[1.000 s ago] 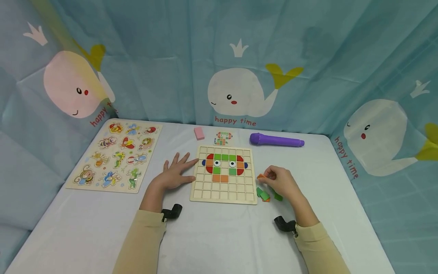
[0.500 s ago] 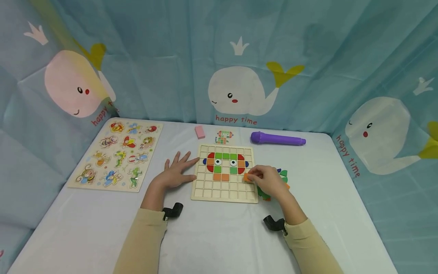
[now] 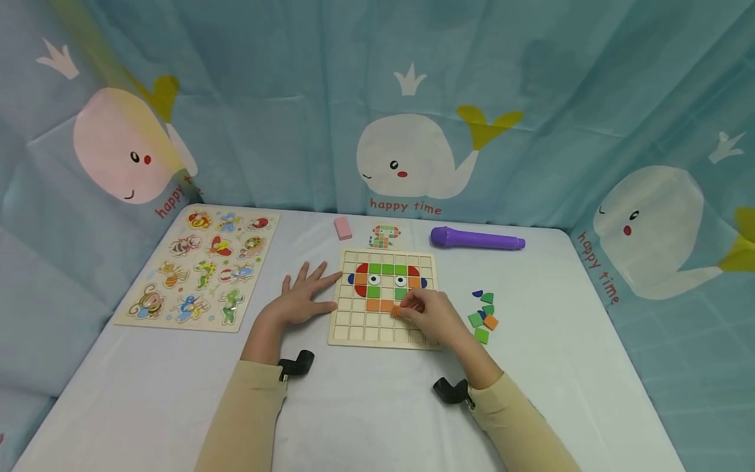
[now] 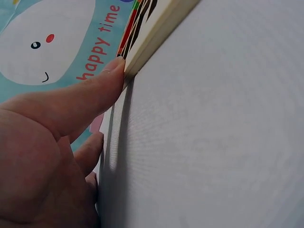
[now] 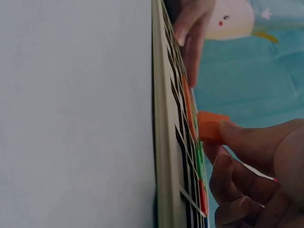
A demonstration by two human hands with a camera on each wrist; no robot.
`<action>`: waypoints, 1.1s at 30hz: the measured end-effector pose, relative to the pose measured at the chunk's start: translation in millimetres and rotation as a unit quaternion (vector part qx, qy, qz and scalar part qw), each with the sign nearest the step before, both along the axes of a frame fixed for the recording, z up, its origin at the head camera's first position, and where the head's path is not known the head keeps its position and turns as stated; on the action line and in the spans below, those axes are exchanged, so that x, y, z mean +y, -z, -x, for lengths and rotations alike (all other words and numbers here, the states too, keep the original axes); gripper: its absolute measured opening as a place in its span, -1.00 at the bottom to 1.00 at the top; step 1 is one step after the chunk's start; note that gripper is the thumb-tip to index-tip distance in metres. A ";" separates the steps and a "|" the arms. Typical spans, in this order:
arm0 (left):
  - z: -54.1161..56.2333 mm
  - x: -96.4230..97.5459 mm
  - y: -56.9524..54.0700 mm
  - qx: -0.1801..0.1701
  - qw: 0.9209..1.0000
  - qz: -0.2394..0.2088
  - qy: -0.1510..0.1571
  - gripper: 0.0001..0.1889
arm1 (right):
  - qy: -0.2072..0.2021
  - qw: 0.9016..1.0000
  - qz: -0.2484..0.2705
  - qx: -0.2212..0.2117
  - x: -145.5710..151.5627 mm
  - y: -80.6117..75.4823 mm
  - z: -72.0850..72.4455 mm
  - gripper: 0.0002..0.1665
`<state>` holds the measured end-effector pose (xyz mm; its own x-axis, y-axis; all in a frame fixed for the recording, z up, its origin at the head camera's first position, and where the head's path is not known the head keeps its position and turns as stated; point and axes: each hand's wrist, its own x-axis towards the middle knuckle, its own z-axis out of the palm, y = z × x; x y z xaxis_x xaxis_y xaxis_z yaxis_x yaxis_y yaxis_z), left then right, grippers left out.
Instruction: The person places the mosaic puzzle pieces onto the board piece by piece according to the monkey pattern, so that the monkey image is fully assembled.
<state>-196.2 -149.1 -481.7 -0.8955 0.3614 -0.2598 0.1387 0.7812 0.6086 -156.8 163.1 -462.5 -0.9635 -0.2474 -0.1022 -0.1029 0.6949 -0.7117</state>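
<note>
A wooden grid board (image 3: 354, 335) lies mid-table, holding red, green, orange and blue tiles and two eye tiles in its upper cells. Between thumb and finger, my right hand (image 3: 433, 316) pinches an orange square tile (image 5: 211, 127) over the board, just right of two orange tiles in a row. In the right wrist view the orange tile is tilted at the board's surface. Fingers spread, my left hand (image 3: 299, 301) rests on the table, its thumb (image 4: 111, 78) and index finger touching the board's left edge.
Loose green, blue and orange tiles (image 3: 482, 318) lie right of the board. Behind it are a pattern card (image 3: 385, 236), a pink block (image 3: 343, 228) and a purple toy microphone (image 3: 476, 238). An insect puzzle board (image 3: 200, 269) lies at the left.
My right hand has moved left from the loose tiles onto the board, carrying the orange tile beside the orange row. The left hand has stayed at the board's edge.
</note>
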 end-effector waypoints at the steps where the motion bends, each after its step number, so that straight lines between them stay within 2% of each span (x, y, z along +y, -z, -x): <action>1: 0.0 0.0 0.2 0.001 1.000 -0.001 0.000 -0.22 | -0.004 1.000 0.004 0.001 -2.8 1.0 0.1 -0.89; 5: 0.4 -0.2 1.8 0.004 1.000 0.001 0.000 -0.22 | -0.020 1.000 0.013 0.009 -12.4 4.3 0.7 -0.92; 9: 0.5 -0.6 3.0 0.004 1.000 0.002 0.001 -0.22 | -0.028 0.999 -0.001 0.018 -19.5 7.3 0.8 -0.93; 16: 0.7 -0.2 4.2 0.004 1.000 -0.004 0.002 -0.22 | -0.033 0.996 -0.067 0.041 -26.3 5.2 -1.0 -0.92; 19: 1.3 0.3 4.2 0.005 1.000 -0.005 0.001 -0.22 | -0.032 0.995 -0.080 0.043 -26.9 4.1 -1.5 -0.91; 24: 1.8 0.1 3.9 0.003 1.000 0.001 0.002 -0.22 | -0.025 0.997 -0.063 0.030 -20.0 -1.4 -3.6 -0.92; 33: 0.6 -0.5 2.1 0.001 1.000 0.000 0.004 -0.22 | 0.023 0.998 -0.059 0.025 12.2 -10.5 -3.6 -0.89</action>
<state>-196.8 -149.5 -483.8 -0.8931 0.3686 -0.2579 0.1465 0.7803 0.6080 -153.2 175.3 -451.9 -0.9779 -0.1928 -0.0804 -0.1025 0.7782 -0.6196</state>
